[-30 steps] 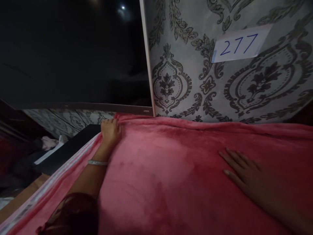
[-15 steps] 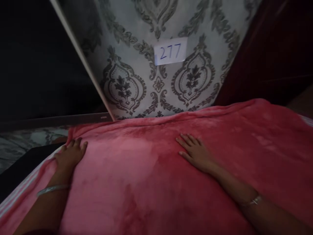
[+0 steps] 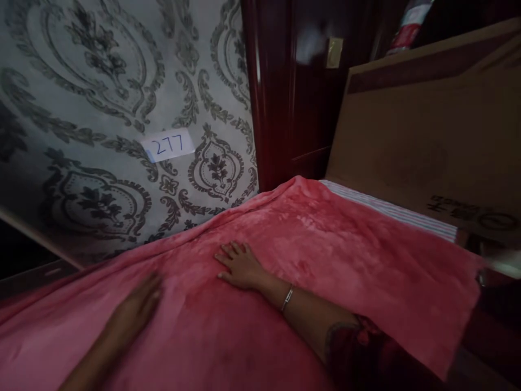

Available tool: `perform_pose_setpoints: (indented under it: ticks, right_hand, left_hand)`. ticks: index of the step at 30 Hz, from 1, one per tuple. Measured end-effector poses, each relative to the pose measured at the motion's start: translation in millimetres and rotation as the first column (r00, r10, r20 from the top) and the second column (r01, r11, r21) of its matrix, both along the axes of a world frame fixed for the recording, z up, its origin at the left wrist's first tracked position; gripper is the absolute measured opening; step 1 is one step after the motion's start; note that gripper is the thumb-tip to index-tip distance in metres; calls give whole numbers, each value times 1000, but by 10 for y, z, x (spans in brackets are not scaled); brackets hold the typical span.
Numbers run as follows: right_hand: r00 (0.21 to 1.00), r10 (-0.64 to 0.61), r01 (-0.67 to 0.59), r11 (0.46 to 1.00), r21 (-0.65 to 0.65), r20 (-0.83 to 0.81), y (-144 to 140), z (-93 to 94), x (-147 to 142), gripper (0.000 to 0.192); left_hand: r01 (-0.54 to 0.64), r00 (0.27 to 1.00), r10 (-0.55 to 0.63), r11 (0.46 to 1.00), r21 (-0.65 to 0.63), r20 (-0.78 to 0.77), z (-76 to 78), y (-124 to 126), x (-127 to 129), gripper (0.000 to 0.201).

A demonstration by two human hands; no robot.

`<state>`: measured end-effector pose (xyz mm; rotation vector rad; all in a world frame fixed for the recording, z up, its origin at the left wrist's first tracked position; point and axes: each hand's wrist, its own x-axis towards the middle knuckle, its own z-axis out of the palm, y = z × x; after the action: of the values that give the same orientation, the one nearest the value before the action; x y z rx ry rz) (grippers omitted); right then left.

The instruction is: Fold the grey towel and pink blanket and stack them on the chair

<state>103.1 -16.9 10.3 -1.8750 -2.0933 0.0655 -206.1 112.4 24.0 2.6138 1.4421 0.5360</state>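
A pink and red plush blanket (image 3: pixel 260 336) is spread over a flat surface, its far edge running along the wall. My right hand (image 3: pixel 241 266) lies flat on it with fingers spread, a bracelet on the wrist. To its left, my left hand (image 3: pixel 134 307) is over the blanket, slightly blurred, fingers stretched forward and holding nothing; whether it touches the cloth I cannot tell. Striped cloth (image 3: pixel 391 209) shows beyond the blanket's right edge.
Patterned wallpaper (image 3: pixel 171 184) bears a paper label (image 3: pixel 169 144) reading 277. A dark red wooden door (image 3: pixel 280 98) stands beside it. At the right is a large cardboard box (image 3: pixel 419 141), with a bottle (image 3: pixel 410 27) behind its top edge.
The view has turned right, bringing the box and door into sight. My left hand has moved from the blanket's left edge toward my right hand, which stays flat on the blanket.
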Motion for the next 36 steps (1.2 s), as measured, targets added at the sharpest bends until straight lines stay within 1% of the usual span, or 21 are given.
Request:
perform_pose_setpoints:
  ticks: [2, 3, 5, 7, 9, 11, 13, 15, 17, 19, 21, 23, 25, 27, 30, 31, 32, 33, 34, 35, 36]
  right_hand:
    - [1000, 3, -3, 1000, 2, 10, -16, 44, -4, 64]
    - [1000, 17, -17, 1000, -2, 9, -18, 78, 14, 62]
    - [998, 36, -36, 999, -1, -48, -13, 180, 129, 52]
    - [986, -39, 43, 999, 23, -164, -5, 320, 396, 43]
    - [947, -181, 202, 978, 55, -265, -13, 469, 842, 42]
    - [900, -319, 354, 932, 73, -297, -62, 587, 1433, 45]
    - [828, -465, 513, 854, 88, -314, -162, 647, 2087, 49]
    - [722, -613, 667, 740, 88, -320, -289, 644, 2702, 51]
    - [645, -698, 751, 654, 89, -311, -392, 596, 3203, 52]
    - [605, -741, 787, 611, 80, -293, -422, 532, 3563, 53]
    - [593, -760, 797, 600, 63, -266, -374, 481, 3790, 57]
    - [604, -763, 790, 611, 47, -231, -285, 451, 3894, 58]
    - [641, -744, 763, 644, 54, -186, -213, 424, 3875, 47]
    - [704, -697, 709, 700, 87, -134, -203, 368, 3729, 38]
    - [865, -502, 501, 858, 116, -25, -319, 204, 3351, 37]
    - [910, -415, 412, 904, 111, 8, -377, 140, 3224, 36]
    - [940, -339, 334, 935, 114, 27, -431, 80, 3118, 35]
    - [957, -290, 285, 950, 125, 18, -474, 30, 3044, 33]
    - [961, -276, 278, 950, 140, -31, -501, -6, 3009, 32]
    - [946, -294, 314, 936, 157, -135, -509, -27, 3017, 30]
    - [905, -326, 377, 912, 163, -274, -498, -33, 3064, 30]
  left_hand:
    - [125, 992, -123, 989, -80, 23, -97, -51, 465, 61]
    - [151, 988, -148, 982, -115, 36, -108, -61, 710, 65]
    - [154, 987, -145, 975, -160, 64, -61, -57, 1209, 65]
    - [147, 987, -133, 974, -174, 88, 34, -51, 1705, 61]
    - [170, 984, -159, 971, -165, 80, 110, -89, 2186, 59]
    - [202, 979, -201, 966, -158, 27, 116, -196, 2630, 58]
    - [241, 968, -250, 957, -164, -32, 48, -359, 2999, 59]
    - [272, 955, -284, 954, -127, -84, -61, -529, 3254, 59]
    - [278, 946, -285, 958, -67, -156, -160, -652, 3385, 60]
    - [272, 937, -271, 962, -26, -222, -218, -705, 3419, 62]
    - [269, 931, -269, 963, -31, -248, -234, -701, 3405, 63]
    - [264, 931, -265, 964, -39, -252, -230, -672, 3384, 63]
    - [259, 932, -265, 964, -55, -247, -229, -644, 3375, 63]
    - [263, 934, -271, 963, -64, -235, -237, -625, 3380, 64]
    - [258, 929, -265, 964, -62, -258, -249, -617, 3395, 64]
    - [254, 925, -261, 965, -62, -275, -248, -619, 3398, 64]
    - [250, 921, -258, 966, -63, -293, -244, -623, 3401, 64]
    - [249, 915, -257, 966, -66, -310, -239, -629, 3402, 64]
    - [249, 912, -256, 967, -63, -321, -231, -638, 3402, 63]
    - [249, 911, -253, 967, -52, -326, -223, -648, 3401, 62]
    - [250, 912, -247, 968, -34, -327, -215, -661, 3400, 61]
